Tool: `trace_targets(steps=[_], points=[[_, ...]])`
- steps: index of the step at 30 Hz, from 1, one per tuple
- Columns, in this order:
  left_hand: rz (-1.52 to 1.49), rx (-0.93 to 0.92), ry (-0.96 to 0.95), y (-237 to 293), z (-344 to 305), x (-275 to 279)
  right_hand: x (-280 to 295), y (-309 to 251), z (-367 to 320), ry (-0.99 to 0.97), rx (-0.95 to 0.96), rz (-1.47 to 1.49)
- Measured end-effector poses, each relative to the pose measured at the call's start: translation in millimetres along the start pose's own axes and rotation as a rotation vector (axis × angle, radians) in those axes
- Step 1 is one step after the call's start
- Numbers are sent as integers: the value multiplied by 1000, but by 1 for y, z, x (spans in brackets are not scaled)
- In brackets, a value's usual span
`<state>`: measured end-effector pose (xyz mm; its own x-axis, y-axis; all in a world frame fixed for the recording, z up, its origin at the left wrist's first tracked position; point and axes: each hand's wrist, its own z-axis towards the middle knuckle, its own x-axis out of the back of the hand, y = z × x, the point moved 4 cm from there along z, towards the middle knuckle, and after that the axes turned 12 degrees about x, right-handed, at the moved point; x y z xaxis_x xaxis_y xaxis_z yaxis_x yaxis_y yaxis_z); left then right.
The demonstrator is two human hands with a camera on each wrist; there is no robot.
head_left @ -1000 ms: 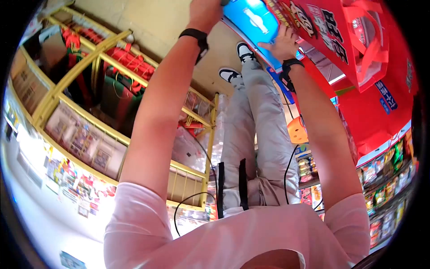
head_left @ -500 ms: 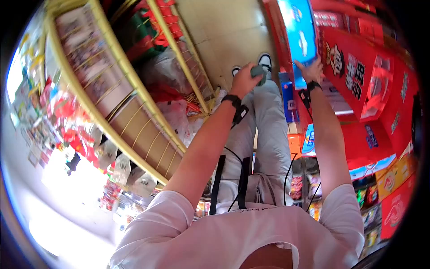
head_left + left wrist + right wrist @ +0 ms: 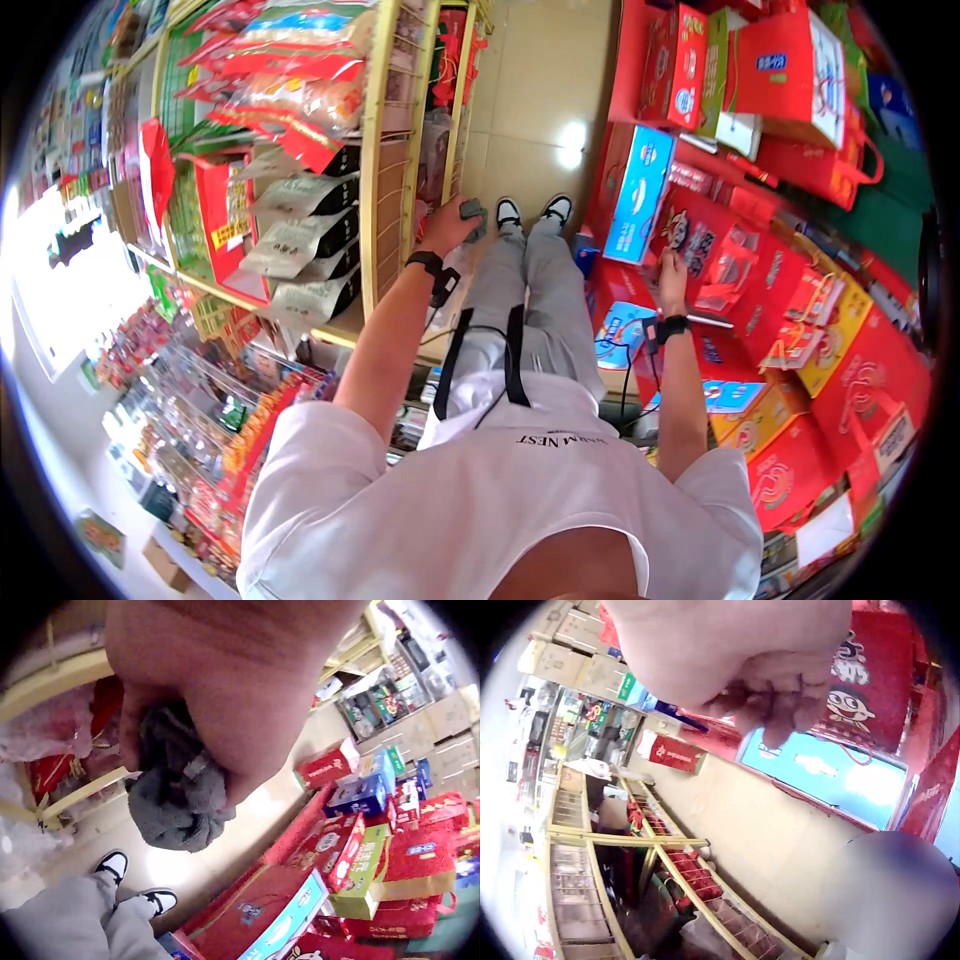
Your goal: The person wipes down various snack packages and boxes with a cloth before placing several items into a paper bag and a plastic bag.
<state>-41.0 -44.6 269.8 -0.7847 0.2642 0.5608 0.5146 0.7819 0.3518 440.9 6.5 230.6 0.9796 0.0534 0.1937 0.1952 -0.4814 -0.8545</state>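
Observation:
A crumpled dark grey cloth (image 3: 180,787) hangs in the grip of my left hand (image 3: 445,230), beside the yellow rack in the head view. In the left wrist view the fingers curl round it, above the tiled floor. My right hand (image 3: 673,280) holds nothing, its fingers loosely bent. It is close to a red bag (image 3: 690,235) with a cartoon face and a bright blue box side (image 3: 640,195). In the right wrist view its fingertips overlap the near end of that blue side (image 3: 817,769).
A yellow wire rack (image 3: 395,150) with packaged goods flanks the aisle on the left. Red gift boxes (image 3: 680,65) and bags crowd the right side. Tiled floor (image 3: 530,90) runs between, with the person's shoes (image 3: 555,207) on it. Black cables (image 3: 628,375) hang at the waist.
My left hand has swung left with the cloth, away from the blue box side toward the rack. My right hand has left the blue box side and come closer to the body. The view has turned.

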Motion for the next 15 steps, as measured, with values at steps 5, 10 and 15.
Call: trace_targets(steps=[5,10,15], points=[[-111,-207,-21,23,-45,36,22,-81,-16,-19,194,-451],[-94,-282,109,69,-115,107,-24,-180,-11,-141,143,-291],[-247,-317,327,78,-146,178,-110,-254,42,-394,298,-395]])
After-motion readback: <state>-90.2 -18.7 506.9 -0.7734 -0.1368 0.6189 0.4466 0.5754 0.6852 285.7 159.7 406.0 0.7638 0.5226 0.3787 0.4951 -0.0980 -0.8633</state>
